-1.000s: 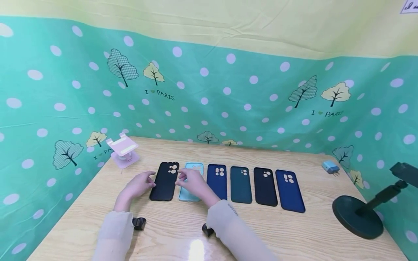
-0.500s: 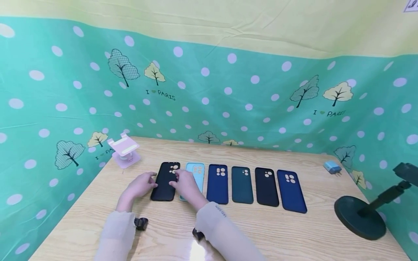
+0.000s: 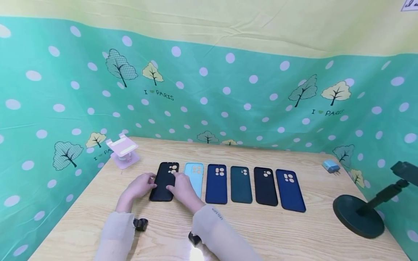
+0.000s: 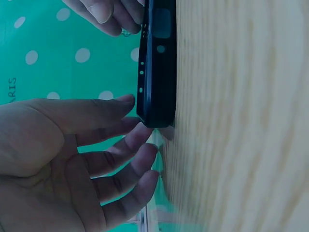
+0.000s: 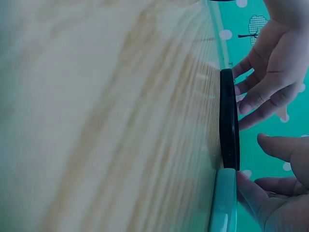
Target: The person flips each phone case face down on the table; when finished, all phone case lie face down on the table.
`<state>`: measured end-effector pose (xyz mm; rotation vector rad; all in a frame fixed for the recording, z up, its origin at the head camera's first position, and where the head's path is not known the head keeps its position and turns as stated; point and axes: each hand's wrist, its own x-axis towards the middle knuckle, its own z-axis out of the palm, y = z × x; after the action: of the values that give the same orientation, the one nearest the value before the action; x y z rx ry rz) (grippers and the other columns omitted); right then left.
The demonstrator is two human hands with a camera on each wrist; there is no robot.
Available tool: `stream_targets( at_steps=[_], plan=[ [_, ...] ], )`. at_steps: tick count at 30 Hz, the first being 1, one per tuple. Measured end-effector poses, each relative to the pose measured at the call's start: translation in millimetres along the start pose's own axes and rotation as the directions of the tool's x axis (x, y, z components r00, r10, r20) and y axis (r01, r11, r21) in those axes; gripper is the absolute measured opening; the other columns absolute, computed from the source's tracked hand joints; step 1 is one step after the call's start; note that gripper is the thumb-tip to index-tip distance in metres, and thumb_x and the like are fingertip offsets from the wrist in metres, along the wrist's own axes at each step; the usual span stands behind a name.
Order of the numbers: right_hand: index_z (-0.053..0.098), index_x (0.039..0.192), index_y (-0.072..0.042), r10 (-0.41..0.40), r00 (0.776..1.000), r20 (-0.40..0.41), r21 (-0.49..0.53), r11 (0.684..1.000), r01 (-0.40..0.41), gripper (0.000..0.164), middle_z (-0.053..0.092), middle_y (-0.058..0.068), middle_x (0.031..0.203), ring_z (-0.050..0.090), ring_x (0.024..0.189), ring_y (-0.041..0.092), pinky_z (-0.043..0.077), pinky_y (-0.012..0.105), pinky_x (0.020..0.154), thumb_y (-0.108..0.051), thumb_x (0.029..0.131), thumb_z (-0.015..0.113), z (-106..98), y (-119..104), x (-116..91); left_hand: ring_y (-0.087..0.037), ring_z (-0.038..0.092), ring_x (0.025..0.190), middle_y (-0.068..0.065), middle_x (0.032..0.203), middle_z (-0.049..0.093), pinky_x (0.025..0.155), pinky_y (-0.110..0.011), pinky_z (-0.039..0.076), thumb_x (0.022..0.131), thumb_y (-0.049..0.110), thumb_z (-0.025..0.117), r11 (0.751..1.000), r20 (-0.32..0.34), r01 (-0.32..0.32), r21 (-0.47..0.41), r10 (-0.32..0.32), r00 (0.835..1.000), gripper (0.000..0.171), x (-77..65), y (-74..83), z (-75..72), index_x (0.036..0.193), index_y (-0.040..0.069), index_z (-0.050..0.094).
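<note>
At the left end of a row on the table, a black phone case (image 3: 162,186) with camera cutouts at its far right corner lies flat. My left hand (image 3: 138,187) reaches its left edge; in the left wrist view the thumb and fingertips are right at the near corner of the case (image 4: 159,87), fingers loosely extended. From the right, my right hand (image 3: 183,189) spreads thumb and fingers at the opposite edge. In the right wrist view, a fingertip of the right hand (image 5: 280,203) is where the black case (image 5: 229,121) meets a light blue phone case (image 5: 224,203).
Rightward in the row lie a dark blue case (image 3: 216,188), a teal case (image 3: 241,188), another black case (image 3: 265,190) and another blue case (image 3: 290,194). A pink phone stand (image 3: 125,152) is back left, a blue charger (image 3: 331,166) back right, a black stand (image 3: 357,217) far right.
My right hand has moved left and slightly nearer, from over the light blue case to the black case's right edge. The left hand has stayed almost still.
</note>
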<state>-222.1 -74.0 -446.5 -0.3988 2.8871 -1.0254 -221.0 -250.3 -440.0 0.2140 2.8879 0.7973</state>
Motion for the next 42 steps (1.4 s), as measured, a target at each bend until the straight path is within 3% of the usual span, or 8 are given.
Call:
stream_targets(
  at_steps=[7, 13, 21, 27, 34, 42],
  plan=[
    [0.057, 0.132, 0.001, 0.014, 1.0, -0.011, 0.051, 0.999, -0.014, 0.052, 0.061, 0.017, 0.128, 0.057, 0.122, 0.028, 0.049, 0.036, 0.103, -0.021, 0.087, 0.073, 3, -1, -3, -0.04, 0.064, 0.1, -0.029, 0.103, 0.067, 0.09, -0.053, 0.051, 0.09, 0.002, 0.059, 0.997, -0.019, 0.0, -0.078, -0.002, 1.0, 0.038, 0.8, -3.2, 0.8, 0.122, -0.017, 0.052],
    [0.056, 0.132, 0.001, 0.012, 1.0, -0.027, 0.078, 0.997, -0.01, 0.053, 0.061, 0.017, 0.129, 0.058, 0.121, 0.029, 0.05, 0.037, 0.102, -0.021, 0.087, 0.072, 6, 0, -5, -0.043, 0.062, 0.104, -0.033, 0.107, 0.065, 0.092, -0.053, 0.05, 0.09, 0.001, 0.057, 0.994, -0.005, 0.044, -0.101, -0.044, 0.999, 0.038, 1.0, -2.2, 0.4, 0.122, -0.019, 0.051],
    [0.056, 0.132, 0.002, 0.019, 0.999, -0.04, 0.15, 0.989, -0.013, 0.052, 0.063, 0.017, 0.126, 0.061, 0.114, 0.028, 0.051, 0.038, 0.1, -0.019, 0.087, 0.072, 11, -1, -5, -0.043, 0.062, 0.102, -0.033, 0.104, 0.064, 0.091, -0.053, 0.05, 0.091, 0.002, 0.058, 0.995, -0.023, 0.055, -0.085, -0.057, 0.998, 0.037, 2.6, -3.5, -1.9, 0.117, -0.023, 0.051],
    [0.055, 0.134, 0.002, 0.007, 1.0, -0.025, 0.177, 0.984, -0.003, 0.052, 0.064, 0.015, 0.123, 0.061, 0.113, 0.024, 0.051, 0.034, 0.099, -0.021, 0.089, 0.07, 14, -2, -4, -0.044, 0.062, 0.1, -0.034, 0.103, 0.064, 0.089, -0.053, 0.051, 0.09, 0.001, 0.056, 0.991, -0.065, 0.053, -0.126, -0.062, 0.996, 0.034, -1.2, -3.2, -7.9, 0.117, -0.021, 0.052],
    [0.054, 0.134, 0.001, 0.008, 1.0, 0.003, 0.228, 0.974, -0.009, 0.052, 0.066, 0.015, 0.12, 0.063, 0.11, 0.022, 0.053, 0.031, 0.095, -0.021, 0.089, 0.069, 16, -6, -4, -0.036, 0.063, 0.089, -0.029, 0.095, 0.065, 0.082, -0.05, 0.051, 0.09, 0.001, 0.057, 0.99, -0.09, 0.042, -0.136, -0.055, 0.994, 0.034, -5.0, -0.8, -16.6, 0.117, -0.02, 0.052],
    [0.053, 0.136, 0.001, 0.026, 0.998, 0.05, 0.359, 0.932, -0.042, 0.052, 0.069, 0.013, 0.117, 0.067, 0.108, 0.02, 0.054, 0.026, 0.093, -0.017, 0.09, 0.069, 21, -7, -2, -0.037, 0.063, 0.091, -0.03, 0.097, 0.064, 0.083, -0.051, 0.051, 0.092, 0.004, 0.058, 0.991, -0.102, 0.027, -0.133, -0.041, 0.994, 0.038, -9.6, 7.5, -26.1, 0.12, -0.02, 0.051]
  ],
)
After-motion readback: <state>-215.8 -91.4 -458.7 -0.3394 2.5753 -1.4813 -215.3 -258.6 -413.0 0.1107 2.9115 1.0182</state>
